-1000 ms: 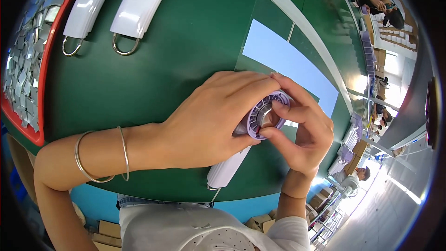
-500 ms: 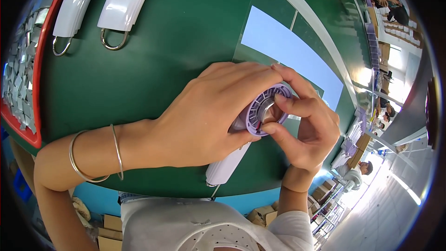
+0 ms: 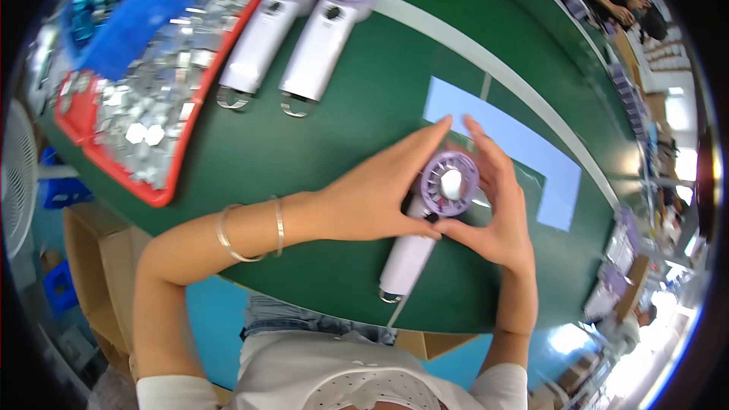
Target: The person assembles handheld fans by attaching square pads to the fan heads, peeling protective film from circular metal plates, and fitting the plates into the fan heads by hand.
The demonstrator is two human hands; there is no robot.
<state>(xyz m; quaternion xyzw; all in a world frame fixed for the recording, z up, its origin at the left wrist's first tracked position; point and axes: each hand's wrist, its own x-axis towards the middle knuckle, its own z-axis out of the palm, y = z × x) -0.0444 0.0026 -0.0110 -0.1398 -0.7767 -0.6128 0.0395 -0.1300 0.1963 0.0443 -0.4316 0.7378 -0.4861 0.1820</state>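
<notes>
Lilac fan (image 3: 414,254) lies on the green table (image 3: 326,140); the left hand (image 3: 376,201) and right hand (image 3: 503,216) curve wide around its head, loosely. An uneven thumb push could skew it.

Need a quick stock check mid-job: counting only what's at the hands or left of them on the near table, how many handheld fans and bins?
Handheld fans: 3
Red bin: 1
Blue bin: 1
Total: 5

Lilac-and-white fan (image 3: 449,182), green tabletop (image 3: 342,118); red tray (image 3: 159,197), blue bin (image 3: 144,24)
</notes>
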